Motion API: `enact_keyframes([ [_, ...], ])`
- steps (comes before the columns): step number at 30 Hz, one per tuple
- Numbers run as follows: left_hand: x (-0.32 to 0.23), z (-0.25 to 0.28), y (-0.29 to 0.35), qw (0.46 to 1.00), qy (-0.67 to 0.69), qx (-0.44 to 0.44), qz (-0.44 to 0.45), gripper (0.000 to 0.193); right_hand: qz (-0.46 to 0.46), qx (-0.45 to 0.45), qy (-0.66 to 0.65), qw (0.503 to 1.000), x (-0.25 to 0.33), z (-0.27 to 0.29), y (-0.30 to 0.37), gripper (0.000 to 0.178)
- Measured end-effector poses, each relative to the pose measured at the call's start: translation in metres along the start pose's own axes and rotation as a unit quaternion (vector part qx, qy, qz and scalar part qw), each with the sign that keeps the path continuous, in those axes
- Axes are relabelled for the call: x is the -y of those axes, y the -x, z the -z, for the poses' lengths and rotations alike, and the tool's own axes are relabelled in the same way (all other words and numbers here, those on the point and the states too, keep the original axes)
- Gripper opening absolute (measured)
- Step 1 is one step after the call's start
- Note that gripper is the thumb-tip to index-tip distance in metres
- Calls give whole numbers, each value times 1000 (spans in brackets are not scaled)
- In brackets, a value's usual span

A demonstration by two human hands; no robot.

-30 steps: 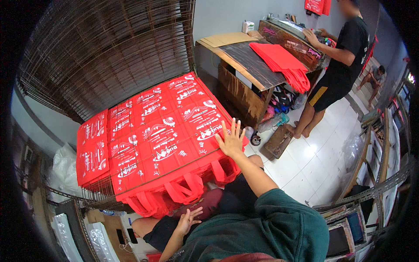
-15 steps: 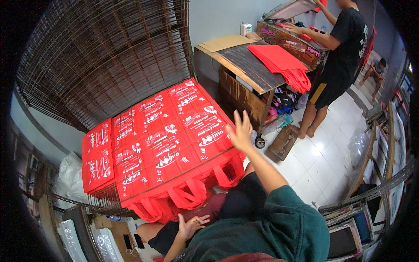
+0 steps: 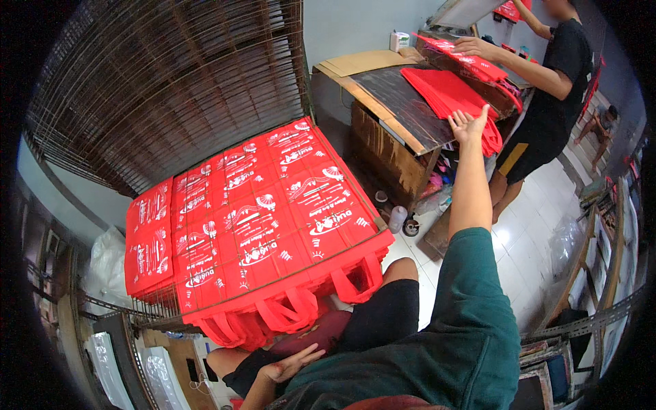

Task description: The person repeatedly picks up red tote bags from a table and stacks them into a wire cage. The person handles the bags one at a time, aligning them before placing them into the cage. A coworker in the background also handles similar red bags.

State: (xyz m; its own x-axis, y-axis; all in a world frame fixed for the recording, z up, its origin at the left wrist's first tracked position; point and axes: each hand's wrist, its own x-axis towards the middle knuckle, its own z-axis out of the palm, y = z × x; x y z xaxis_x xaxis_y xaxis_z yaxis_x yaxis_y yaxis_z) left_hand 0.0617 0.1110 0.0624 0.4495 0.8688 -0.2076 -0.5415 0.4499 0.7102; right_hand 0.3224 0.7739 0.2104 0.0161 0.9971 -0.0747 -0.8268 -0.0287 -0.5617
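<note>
Broadly, a low rack of red bags [image 3: 263,229] fills the left half of the room, their white-printed faces up, side by side in columns. Their handles [image 3: 290,311] hang over the near edge, just above the person's legs. Behind them, wire racks [image 3: 178,89] stand tilted up toward the grey wall [image 3: 348,31]. A crumpled plastic sack [image 3: 109,263] sits off the left edge.

Beyond the bags' right edge a narrow, dark gap runs along the table [image 3: 383,102], with a bottle [image 3: 398,219] standing at its near end. The table's dark top bears tan card [image 3: 362,63] and a red pile [image 3: 430,89] that overhangs the right edge. The right hand [image 3: 468,126] is stretched out at that overhang, palm up, fingers spread wide; I cannot tell whether it touches the pile. The left hand [image 3: 290,365] is low at the lap, its fingers nearly straight and close together.

To the right, white floor tiles [image 3: 471,287] give the widest room for moving, bounded by a wooden block [image 3: 435,239], the legs of a co-worker [image 3: 557,75], and frames [image 3: 547,376] leaning at lower right. The co-worker's hand is on a red sheet [image 3: 478,66].
</note>
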Motion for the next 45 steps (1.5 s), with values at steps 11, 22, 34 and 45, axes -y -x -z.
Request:
enact_keyframes([
  [11,-52,-10,-43,997,-66,-35,16,97,-1,-26,54,998,-30,35,-41,36],
  [22,-311,-49,-229,894,-257,-310,-197,56,72,104,98,987,-134,-118,282,41],
  [34,-317,-95,-41,822,-114,-285,-480,24,-374,367,-137,841,-214,-58,400,49],
  [45,-226,-56,126,789,-14,-392,-473,40,-318,323,66,889,-186,-136,468,39],
])
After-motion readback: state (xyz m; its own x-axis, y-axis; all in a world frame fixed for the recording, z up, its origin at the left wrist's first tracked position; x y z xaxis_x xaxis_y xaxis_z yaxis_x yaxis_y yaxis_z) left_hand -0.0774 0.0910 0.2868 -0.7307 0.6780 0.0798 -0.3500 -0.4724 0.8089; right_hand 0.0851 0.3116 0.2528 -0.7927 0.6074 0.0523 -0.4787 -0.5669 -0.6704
